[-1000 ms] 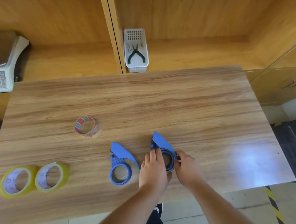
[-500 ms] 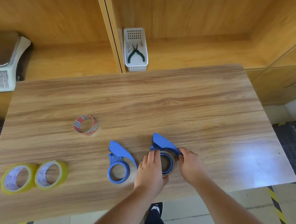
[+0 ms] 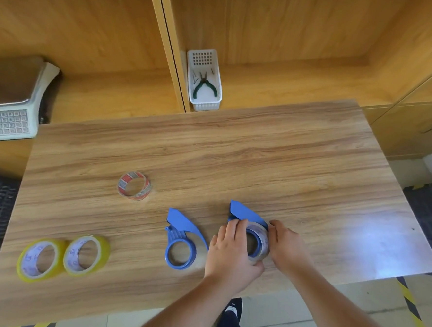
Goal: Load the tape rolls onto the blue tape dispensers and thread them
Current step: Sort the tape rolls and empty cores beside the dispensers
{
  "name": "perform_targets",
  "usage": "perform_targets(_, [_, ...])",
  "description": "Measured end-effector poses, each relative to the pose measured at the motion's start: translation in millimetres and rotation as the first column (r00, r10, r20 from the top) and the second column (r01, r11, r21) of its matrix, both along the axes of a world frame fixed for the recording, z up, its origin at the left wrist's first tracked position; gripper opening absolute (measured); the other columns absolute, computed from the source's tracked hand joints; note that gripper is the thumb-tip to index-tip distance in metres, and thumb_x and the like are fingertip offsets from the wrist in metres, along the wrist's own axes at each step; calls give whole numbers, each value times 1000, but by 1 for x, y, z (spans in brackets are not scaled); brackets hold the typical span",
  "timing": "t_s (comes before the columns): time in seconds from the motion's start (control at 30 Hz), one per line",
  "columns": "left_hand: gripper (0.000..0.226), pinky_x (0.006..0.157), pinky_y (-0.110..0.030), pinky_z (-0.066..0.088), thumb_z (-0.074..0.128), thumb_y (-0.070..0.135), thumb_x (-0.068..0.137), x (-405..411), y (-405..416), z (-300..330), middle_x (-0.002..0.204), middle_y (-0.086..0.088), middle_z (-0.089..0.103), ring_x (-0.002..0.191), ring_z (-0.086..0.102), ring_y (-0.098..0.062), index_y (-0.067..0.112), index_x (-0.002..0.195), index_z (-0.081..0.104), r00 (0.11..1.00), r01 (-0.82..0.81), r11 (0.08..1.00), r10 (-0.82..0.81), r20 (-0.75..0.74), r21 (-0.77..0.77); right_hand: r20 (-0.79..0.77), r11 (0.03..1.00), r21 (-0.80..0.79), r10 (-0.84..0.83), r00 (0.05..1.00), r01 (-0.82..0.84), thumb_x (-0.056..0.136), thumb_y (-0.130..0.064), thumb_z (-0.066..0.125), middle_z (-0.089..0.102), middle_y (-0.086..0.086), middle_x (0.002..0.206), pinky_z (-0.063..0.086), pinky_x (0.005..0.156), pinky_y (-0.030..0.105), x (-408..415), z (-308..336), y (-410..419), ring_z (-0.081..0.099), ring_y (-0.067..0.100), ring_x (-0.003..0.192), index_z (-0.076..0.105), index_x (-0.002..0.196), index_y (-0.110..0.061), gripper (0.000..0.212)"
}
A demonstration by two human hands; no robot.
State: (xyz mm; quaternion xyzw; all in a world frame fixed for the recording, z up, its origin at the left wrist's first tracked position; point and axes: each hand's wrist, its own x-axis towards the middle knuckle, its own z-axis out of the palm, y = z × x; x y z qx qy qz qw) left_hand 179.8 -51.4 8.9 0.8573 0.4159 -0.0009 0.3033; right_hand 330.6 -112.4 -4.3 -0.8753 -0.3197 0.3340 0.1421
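My left hand point(image 3: 232, 255) and right hand point(image 3: 287, 246) grip one clear tape roll point(image 3: 260, 238) on one of two blue dispensers point(image 3: 244, 213); three rolls wait on the table point(image 3: 236, 152).

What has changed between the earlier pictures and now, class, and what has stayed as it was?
Little has changed. Both hands stay on the right-hand blue dispenser: the left hand lies over its left side, and the right hand has slid slightly from the rim of the clear tape roll to its right edge. The empty blue dispenser, the red-printed roll and the two yellow rolls have not moved.
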Motion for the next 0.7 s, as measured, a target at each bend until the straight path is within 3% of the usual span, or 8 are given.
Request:
perform_targets(0.17, [88, 114, -29, 33, 63, 53, 72, -8, 8, 19, 144, 14, 36, 132, 40, -13, 30, 149, 30, 998, -17, 1000, 16, 62, 14, 38, 998, 26, -52, 998, 51, 104, -35, 32, 66, 8, 80, 49, 70, 42, 2, 13, 1, 61, 35, 80, 49, 82, -24, 29])
perform_targets(0.37, [91, 107, -32, 39, 70, 51, 67, -37, 84, 43, 133, 11, 46, 129, 46, -16, 31, 148, 34, 961, -243, 965, 225, 158, 101, 72, 999, 25, -30, 997, 28, 104, -35, 30, 66, 7, 87, 49, 74, 42, 3, 29, 11, 62, 35, 85, 51, 90, -24, 28])
perform_targets(0.53, [103, 115, -41, 34, 75, 46, 71, -58, 164, 44, 146, 0, 38, 140, 37, -25, 21, 157, 23, 932, -361, 930, 362, -13, 66, 111, 997, 70, 2, 994, -10, 105, -32, 35, 63, 6, 130, 46, 86, 36, -18, 34, 41, 61, 32, 112, 56, 133, -21, 37])
perform_targets(0.63, [102, 113, -45, 36, 76, 46, 72, -67, 197, 30, 149, -2, 36, 142, 37, -28, 20, 156, 25, 918, -375, 925, 380, -117, 58, 143, 988, 131, 67, 987, -86, 103, -34, 40, 58, 6, 138, 43, 99, 38, -40, 35, 63, 53, 31, 124, 54, 139, -17, 42])
perform_targets(0.7, [100, 113, -46, 35, 77, 48, 72, -69, 212, 22, 151, -2, 37, 142, 39, -28, 22, 155, 27, 915, -351, 934, 358, -186, 70, 194, 977, 137, 137, 971, -165, 97, -43, 34, 61, 9, 134, 44, 101, 40, -54, 33, 76, 55, 34, 119, 57, 135, -13, 54])
